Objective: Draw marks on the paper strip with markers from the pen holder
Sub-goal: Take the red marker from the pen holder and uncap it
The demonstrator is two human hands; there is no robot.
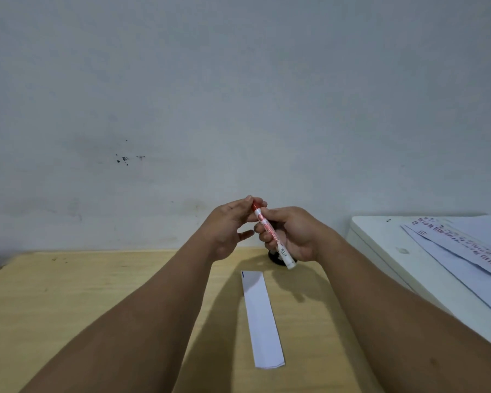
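Observation:
A white marker with red print and a red cap [270, 233] is held above the table, tilted, cap end up and to the left. My right hand [292, 234] is wrapped around its barrel. The fingertips of my left hand [231, 224] pinch the red cap. A long white paper strip [261, 316] lies flat on the wooden table [97, 293] below the hands, with a short blue mark at its far left corner. The black pen holder [277, 258] stands behind the strip, mostly hidden by my right hand and the marker.
A white surface [380, 242] at the right carries several sheets of paper with red printed marks [465, 251]. A pale wall [238, 109] rises right behind the table's far edge. My forearms stretch over the near part of the table.

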